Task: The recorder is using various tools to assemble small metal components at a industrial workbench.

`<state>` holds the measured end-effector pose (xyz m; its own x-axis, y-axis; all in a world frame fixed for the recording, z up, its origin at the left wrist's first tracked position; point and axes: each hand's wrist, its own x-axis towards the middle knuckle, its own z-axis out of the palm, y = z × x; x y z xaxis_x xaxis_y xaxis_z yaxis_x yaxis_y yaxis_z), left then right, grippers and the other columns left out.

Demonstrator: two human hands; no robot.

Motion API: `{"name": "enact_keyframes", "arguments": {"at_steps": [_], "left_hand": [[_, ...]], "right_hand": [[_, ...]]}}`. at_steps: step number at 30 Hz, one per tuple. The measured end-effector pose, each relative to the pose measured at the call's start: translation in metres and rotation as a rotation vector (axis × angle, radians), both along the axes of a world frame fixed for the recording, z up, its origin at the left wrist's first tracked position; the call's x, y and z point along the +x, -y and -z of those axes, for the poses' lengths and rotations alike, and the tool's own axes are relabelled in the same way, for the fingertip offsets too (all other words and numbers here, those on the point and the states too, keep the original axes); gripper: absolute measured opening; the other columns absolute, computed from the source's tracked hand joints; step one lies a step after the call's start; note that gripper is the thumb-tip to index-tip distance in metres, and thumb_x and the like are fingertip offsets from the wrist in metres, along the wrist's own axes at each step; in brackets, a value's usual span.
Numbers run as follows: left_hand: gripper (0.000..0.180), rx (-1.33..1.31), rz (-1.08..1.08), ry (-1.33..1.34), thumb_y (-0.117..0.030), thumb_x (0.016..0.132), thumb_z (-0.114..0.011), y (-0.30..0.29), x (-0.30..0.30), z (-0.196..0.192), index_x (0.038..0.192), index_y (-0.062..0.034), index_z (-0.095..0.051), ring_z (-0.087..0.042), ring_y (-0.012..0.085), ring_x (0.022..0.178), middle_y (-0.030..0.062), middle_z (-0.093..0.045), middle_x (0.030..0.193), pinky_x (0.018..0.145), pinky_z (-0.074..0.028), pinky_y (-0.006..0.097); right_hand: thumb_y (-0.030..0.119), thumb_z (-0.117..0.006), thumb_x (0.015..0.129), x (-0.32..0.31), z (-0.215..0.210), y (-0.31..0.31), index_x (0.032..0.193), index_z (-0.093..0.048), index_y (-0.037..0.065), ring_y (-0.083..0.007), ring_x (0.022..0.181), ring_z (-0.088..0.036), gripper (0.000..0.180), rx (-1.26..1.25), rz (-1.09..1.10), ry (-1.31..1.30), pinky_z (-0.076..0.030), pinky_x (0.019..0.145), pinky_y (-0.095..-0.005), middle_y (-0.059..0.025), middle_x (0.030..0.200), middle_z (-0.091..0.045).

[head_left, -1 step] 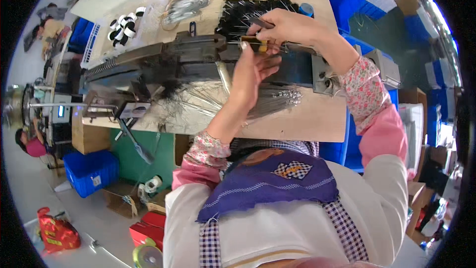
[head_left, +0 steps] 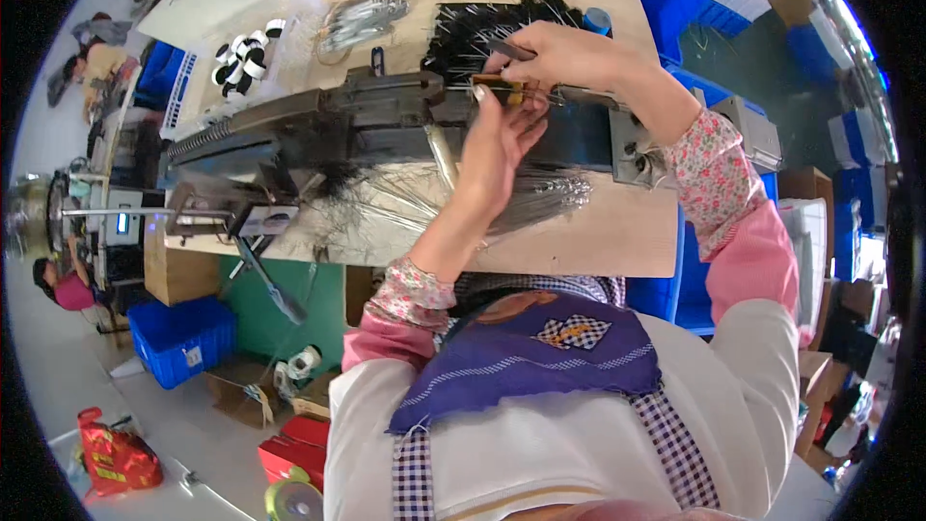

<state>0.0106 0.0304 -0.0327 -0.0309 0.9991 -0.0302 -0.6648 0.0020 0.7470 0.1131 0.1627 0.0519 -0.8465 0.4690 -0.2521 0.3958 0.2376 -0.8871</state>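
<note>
My left hand (head_left: 492,154) reaches up over the bench with its thumb pressed against a small brown-and-yellow piece (head_left: 497,83); its fingers curl behind. Close above it, my right hand (head_left: 564,53) is bent over, with a dark, flat, narrow tool (head_left: 509,48) between its thumb and forefinger. What kind of tool it is I cannot make out. Both hands meet in front of a long dark bench machine (head_left: 386,106). Thin metal wires (head_left: 555,201) lie in a bundle below my left hand. Black-bristled brushes with wire stems (head_left: 473,34) are heaped behind my hands.
Black-and-white rolls (head_left: 246,58) lie at the back left, beside a clear bag of metal pieces (head_left: 362,21). A blue round cap (head_left: 596,19) stands near the heap. At the right sits a grey metal box (head_left: 637,150). Blue bins (head_left: 178,338) stand on the floor.
The view has shifted slightly. My left hand's fingers have drawn in a little toward my right hand; both keep their hold.
</note>
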Motion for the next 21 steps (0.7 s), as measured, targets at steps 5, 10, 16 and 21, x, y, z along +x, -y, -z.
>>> {"name": "enact_keyframes", "arguments": {"at_steps": [5, 10, 16, 21], "left_hand": [[0.077, -0.119, -0.024, 0.657, -0.061, 0.093, -0.036, 0.002, -0.011, -0.035, 0.129, 0.0065, -0.034, -0.043, 0.0276, 0.124, 0.018, -0.046, 0.126, 0.108, -0.036, 0.041], [0.078, -0.094, -0.027, 0.738, -0.062, 0.092, -0.036, 0.008, -0.019, -0.034, 0.128, 0.0077, -0.035, -0.044, 0.0285, 0.122, 0.0187, -0.046, 0.126, 0.107, -0.036, 0.04], [0.072, -0.045, -0.13, 0.565, -0.06, 0.095, -0.031, 0.019, -0.014, -0.029, 0.128, 0.003, -0.04, -0.045, 0.0236, 0.123, 0.0143, -0.05, 0.127, 0.11, -0.032, 0.038], [0.068, -0.076, -0.242, 0.53, -0.056, 0.097, -0.028, 0.019, -0.007, -0.032, 0.122, 0.0059, -0.041, -0.04, 0.0305, 0.129, 0.0185, -0.047, 0.128, 0.114, -0.028, 0.043]], "right_hand": [[0.032, -0.053, 0.093, 0.01, -0.018, 0.013, 0.123, -0.058, 0.011, -0.0322, 0.093, -0.056, 0.037, 0.866, 0.014, 0.158, -0.045, 0.084, -0.0384, -0.0161, 0.098, -0.056], [0.016, -0.059, 0.081, 0.017, -0.007, 0.04, 0.116, -0.061, 0.009, -0.0346, 0.088, -0.057, 0.036, 1.199, 0.086, -0.028, -0.046, 0.079, -0.0418, -0.0186, 0.095, -0.054], [0.01, -0.066, 0.075, 0.011, -0.004, 0.033, 0.092, -0.071, 0.01, -0.021, 0.08, -0.059, 0.018, 0.827, 0.234, -0.204, -0.044, 0.071, -0.0374, -0.0053, 0.075, -0.058], [0.013, -0.066, 0.077, -0.002, 0.003, 0.038, 0.09, -0.071, 0.012, -0.0205, 0.076, -0.059, 0.015, 0.953, 0.094, -0.213, -0.039, 0.076, -0.0327, -0.0028, 0.073, -0.058]]}}
